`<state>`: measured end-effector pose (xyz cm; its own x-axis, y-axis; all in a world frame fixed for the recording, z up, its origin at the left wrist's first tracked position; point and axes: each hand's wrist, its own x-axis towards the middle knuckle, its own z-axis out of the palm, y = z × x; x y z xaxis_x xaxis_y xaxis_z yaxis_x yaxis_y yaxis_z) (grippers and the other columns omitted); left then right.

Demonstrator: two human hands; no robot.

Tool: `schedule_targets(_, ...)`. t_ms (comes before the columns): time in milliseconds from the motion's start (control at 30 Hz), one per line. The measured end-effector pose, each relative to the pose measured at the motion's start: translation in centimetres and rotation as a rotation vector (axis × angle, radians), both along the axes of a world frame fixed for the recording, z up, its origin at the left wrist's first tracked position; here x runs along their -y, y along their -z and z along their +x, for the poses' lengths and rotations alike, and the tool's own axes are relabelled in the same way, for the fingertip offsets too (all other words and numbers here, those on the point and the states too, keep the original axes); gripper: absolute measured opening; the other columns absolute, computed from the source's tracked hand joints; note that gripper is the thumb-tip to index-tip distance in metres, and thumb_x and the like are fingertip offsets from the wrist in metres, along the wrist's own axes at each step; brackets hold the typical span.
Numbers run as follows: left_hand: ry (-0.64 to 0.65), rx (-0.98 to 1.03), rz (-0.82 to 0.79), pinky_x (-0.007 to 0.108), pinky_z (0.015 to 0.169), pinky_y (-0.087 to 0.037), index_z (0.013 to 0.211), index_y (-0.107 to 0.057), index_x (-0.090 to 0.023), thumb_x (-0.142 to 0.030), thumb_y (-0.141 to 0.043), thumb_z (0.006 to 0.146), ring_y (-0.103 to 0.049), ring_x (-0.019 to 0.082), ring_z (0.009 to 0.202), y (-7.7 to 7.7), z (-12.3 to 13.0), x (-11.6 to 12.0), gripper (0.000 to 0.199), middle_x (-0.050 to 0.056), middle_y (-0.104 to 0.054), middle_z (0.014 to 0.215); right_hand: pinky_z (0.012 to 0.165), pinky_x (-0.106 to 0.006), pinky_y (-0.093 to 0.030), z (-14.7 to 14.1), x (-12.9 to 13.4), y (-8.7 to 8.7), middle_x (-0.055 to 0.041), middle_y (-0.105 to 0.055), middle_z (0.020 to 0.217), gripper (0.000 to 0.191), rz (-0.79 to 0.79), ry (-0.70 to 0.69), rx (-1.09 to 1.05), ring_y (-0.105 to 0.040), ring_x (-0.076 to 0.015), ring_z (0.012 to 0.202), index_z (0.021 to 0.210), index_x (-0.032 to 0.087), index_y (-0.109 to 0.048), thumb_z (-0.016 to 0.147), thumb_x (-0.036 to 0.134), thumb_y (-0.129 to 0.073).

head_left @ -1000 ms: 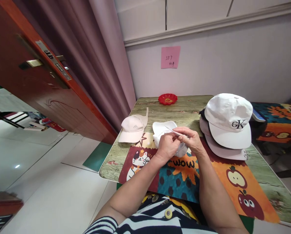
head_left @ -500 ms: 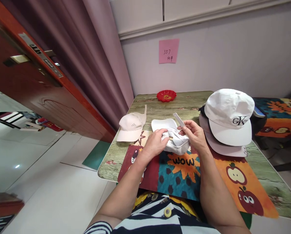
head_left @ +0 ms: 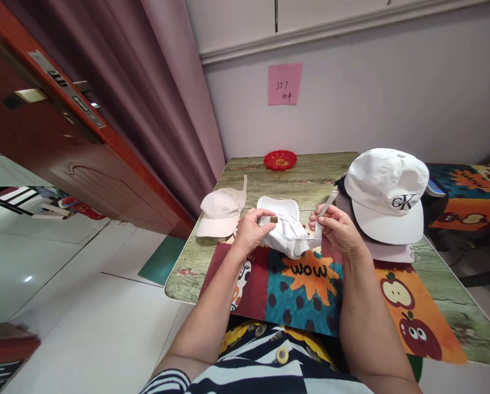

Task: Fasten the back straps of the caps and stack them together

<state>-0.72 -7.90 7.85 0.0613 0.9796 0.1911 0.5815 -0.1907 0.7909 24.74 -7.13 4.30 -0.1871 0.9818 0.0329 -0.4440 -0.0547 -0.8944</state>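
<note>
A white cap (head_left: 288, 241) lies upside down on the patterned mat in front of me, its brim (head_left: 278, 207) pointing away. My left hand (head_left: 254, 229) pinches the cap's back edge at the small brass-coloured buckle (head_left: 273, 219). Between the thumb and fingers of my right hand (head_left: 336, 223) is the cap's white strap (head_left: 326, 205), its free end sticking up. Strap and buckle are apart. To the left rests a pale pink cap (head_left: 219, 213) with its strap loose. On the right, a white cap with black letters (head_left: 386, 186) tops a stack of caps.
A red scalloped dish (head_left: 280, 160) sits at the table's back edge. The mat (head_left: 302, 295) covers the front of the wooden table (head_left: 187, 273). A pink note (head_left: 285, 83) is on the wall, and a wooden door (head_left: 105, 180) stands at the left.
My right hand has moved right with the strap, drawing it away from the buckle. My left hand has shifted slightly left and up with the buckle, and the cap's back opening is spread wider.
</note>
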Motion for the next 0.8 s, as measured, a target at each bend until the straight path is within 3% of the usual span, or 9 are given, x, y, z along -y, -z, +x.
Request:
schedule_targets(100,0.009,-0.141,0.116,0.029,0.083,-0.051,0.104,-0.077,-0.025,-0.025,-0.074,0.081,-0.066,0.018,0.089,0.4,0.2,0.3,0.023,0.003,-0.07,0.103,0.054,-0.024,-0.048,-0.8,0.0,-0.3,0.0028,-0.057,0.069,0.015,-0.036,-0.019,-0.035,-0.052,-0.0105,0.056,0.087,0.021,-0.063,0.073,0.02,-0.07)
schedule_targets(167,0.031,-0.276,0.201,0.029,0.084,-0.051,0.108,-0.076,-0.027,-0.029,-0.071,0.086,-0.068,0.018,0.093,0.7,0.4,0.7,0.022,0.004,-0.069,0.113,0.043,-0.021,-0.035,-1.5,0.0,-0.4,0.005,-0.048,0.061,0.01,-0.054,-0.024,0.005,-0.038,-0.0076,0.046,0.085,0.02,-0.064,0.077,0.026,-0.067)
schedule_targets(267,0.049,-0.451,0.299,0.03,0.081,-0.052,0.115,-0.074,-0.03,-0.036,-0.066,0.092,-0.07,0.02,0.097,0.9,0.7,1.4,0.025,0.004,-0.065,0.132,0.039,-0.021,-0.016,-2.6,0.1,-0.1,0.0081,-0.035,0.054,0.023,-0.015,0.022,0.148,-0.022,-0.0064,0.043,0.089,0.019,-0.066,0.087,0.043,-0.065)
schedule_targets(333,0.07,-0.473,0.344,0.031,0.082,-0.053,0.118,-0.073,-0.031,-0.038,-0.062,0.094,-0.069,0.022,0.104,0.8,0.8,1.6,0.027,0.005,-0.063,0.137,0.041,-0.023,-0.013,-3.1,0.1,0.1,0.0087,-0.031,0.052,0.034,0.032,0.067,0.254,-0.021,-0.007,0.044,0.092,0.019,-0.068,0.086,0.052,-0.067)
schedule_targets(433,0.111,-0.339,0.387,0.032,0.093,-0.052,0.118,-0.074,-0.029,-0.037,-0.062,0.094,-0.067,0.023,0.112,0.7,1.0,1.6,0.028,0.008,-0.065,0.132,0.044,-0.025,-0.016,-3.6,0.2,0.3,0.0073,-0.034,0.052,0.043,0.09,0.07,0.367,-0.026,-0.0082,0.046,0.088,0.018,-0.07,0.081,0.06,-0.071)
schedule_targets(500,0.133,-0.191,0.386,0.032,0.093,-0.052,0.116,-0.075,-0.026,-0.034,-0.066,0.092,-0.067,0.022,0.107,0.7,1.2,1.5,0.027,0.009,-0.069,0.122,0.045,-0.025,-0.018,-3.7,0.2,0.2,0.0067,-0.036,0.052,0.044,0.113,0.03,0.41,-0.027,-0.0085,0.047,0.083,0.018,-0.07,0.08,0.062,-0.07)
schedule_targets(667,0.119,0.167,0.24,0.024,0.065,-0.051,0.107,-0.077,-0.022,-0.034,-0.071,0.086,-0.06,0.012,0.072,1.9,1.5,1.1,0.025,0.007,-0.07,0.109,0.047,-0.025,-0.031,-3.9,0.2,0.0,0.0039,-0.047,0.054,0.043,0.145,-0.064,0.373,-0.037,-0.0097,0.049,0.073,0.018,-0.065,0.086,0.06,-0.065)
schedule_targets(800,0.116,0.313,0.169,0.022,0.063,-0.049,0.104,-0.077,-0.02,-0.033,-0.073,0.084,-0.056,0.01,0.071,2.9,1.4,0.9,0.025,0.008,-0.069,0.111,0.048,-0.024,-0.034,-4.1,0.1,0.2,0.0014,-0.054,0.059,0.043,0.136,-0.107,0.399,-0.042,-0.01,0.051,0.066,0.019,-0.061,0.085,0.058,-0.066)
